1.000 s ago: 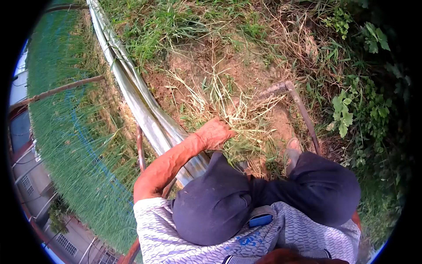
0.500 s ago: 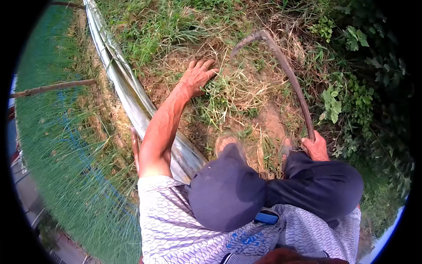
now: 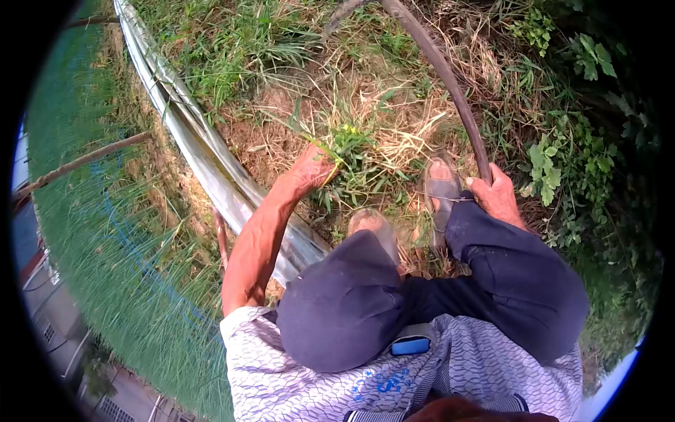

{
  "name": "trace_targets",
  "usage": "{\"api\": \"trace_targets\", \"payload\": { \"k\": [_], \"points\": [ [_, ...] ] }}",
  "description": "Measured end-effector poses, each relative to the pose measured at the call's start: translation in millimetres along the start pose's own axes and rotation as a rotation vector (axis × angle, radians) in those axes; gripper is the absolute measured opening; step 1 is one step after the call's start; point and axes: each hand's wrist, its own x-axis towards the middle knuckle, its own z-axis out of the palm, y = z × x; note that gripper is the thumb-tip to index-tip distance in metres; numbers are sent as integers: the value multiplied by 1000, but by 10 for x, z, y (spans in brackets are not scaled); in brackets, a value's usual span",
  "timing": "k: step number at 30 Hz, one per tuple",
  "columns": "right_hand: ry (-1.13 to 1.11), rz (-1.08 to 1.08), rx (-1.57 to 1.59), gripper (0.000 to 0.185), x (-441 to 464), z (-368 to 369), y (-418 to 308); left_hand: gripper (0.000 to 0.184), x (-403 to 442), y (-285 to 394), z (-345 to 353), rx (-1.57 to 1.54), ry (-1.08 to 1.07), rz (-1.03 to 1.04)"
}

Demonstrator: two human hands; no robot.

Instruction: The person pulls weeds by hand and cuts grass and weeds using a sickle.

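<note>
My right hand (image 3: 496, 197) is wrapped round the lower end of a sickle's long, curved wooden handle. The sickle (image 3: 455, 91) reaches up and away to the top edge of the view, where part of its head is cut off. My left hand (image 3: 313, 169) is closed on a clump of green weeds (image 3: 349, 144) low over the soil; its fingertips are partly hidden by leaves. Loose dry grass (image 3: 408, 144) lies just right of the clump, ahead of my shoes (image 3: 373, 224).
A long roll of whitish plastic sheeting (image 3: 193, 158) runs along my left side. Beyond it are green netting (image 3: 77, 232) and a wooden pole (image 3: 91, 162). Leafy bushes (image 3: 555, 169) crowd the right side, and grass (image 3: 239, 53) grows ahead.
My left hand has gone from spread fingers on the ground to closed on the weeds, nearer my feet. The sickle has shifted upward in view, and my right foot shows further forward.
</note>
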Motion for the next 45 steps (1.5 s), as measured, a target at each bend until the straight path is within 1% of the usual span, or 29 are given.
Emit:
{"api": "trace_targets", "payload": {
  "k": [2,4,5,7,8,9,10,12,13,14,16,18,20,21,22,24,25,26,28,30,32,34,37,39,40,42,43,44,45],
  "points": [
    [-15,11,25,41,94,95,58,14,78,718,-201,82,-744,-366],
    [-34,7,116,42,218,139,117,15,135,1014,-2,197,-1050,-253],
    [-47,16,67,41,250,121,96,15,143,988,32,197,-1046,-255],
    [-52,26,55,40,291,95,82,8,228,976,2,253,-549,40],
    [-60,35,45,39,319,86,82,7,312,887,-62,339,-507,13],
    [-50,-15,78,35,384,105,192,9,420,838,-220,418,-403,-24],
    [-54,-42,78,35,410,89,122,12,490,752,-365,502,-298,-59],
    [-97,112,229,32,413,67,9,20,434,452,-441,697,-66,-228],
    [-66,27,215,28,489,85,65,35,369,418,-461,773,-56,-312],
    [-69,17,226,28,553,51,130,35,315,419,-429,788,-56,-310],
    [-104,32,263,27,592,8,124,51,270,698,-428,302,-644,-476],
    [-122,-10,231,26,649,-10,85,57,297,1024,-326,-44,-870,-538],
    [-172,-24,251,27,751,-1,111,51,193,1243,-222,-189,-705,-477],
    [-228,11,334,27,782,12,75,38,286,1371,-351,-139,-703,-496],
    [-239,2,344,27,831,29,43,38,297,1434,-377,-126,-703,-509],
    [-318,-59,299,29,985,66,-31,21,295,1622,-428,480,-360,-405],
    [-320,-146,232,32,1098,113,-53,18,317,1716,-488,499,-277,-428],
    [-324,-158,237,32,1196,132,-107,18,340,1806,-561,512,-273,-432],
    [-284,-400,39,35,1276,189,-337,18,312,1997,-692,464,-195,-454],
    [-299,-429,23,36,1319,258,-545,20,295,2121,-817,470,-196,-480],
    [-313,-442,4,37,1402,262,-651,24,331,2251,-994,436,-276,-490],
    [-285,-605,-30,38,1469,227,-746,27,474,2279,-1201,450,-265,-430],
    [-311,-565,-42,39,1430,19,-847,27,775,2230,-1299,460,-203,-356],
    [-296,-559,-53,41,1427,-73,-842,33,975,2144,-1248,402,-359,-306],
    [-291,-548,-47,41,1432,-119,-836,33,1071,2079,-1227,399,-369,-297],
    [-215,-495,32,40,1413,-203,-778,33,1212,1975,-1164,382,-262,-198],
    [-176,-447,88,40,1461,-192,-683,30,1269,1850,-1148,392,-173,-123],
    [-165,-446,88,40,1497,-208,-607,30,1322,1675,-1147,392,-171,-112],
    [-158,-393,114,39,1502,-224,-517,28,1354,1484,-1131,456,-177,-116]
  ]
}}
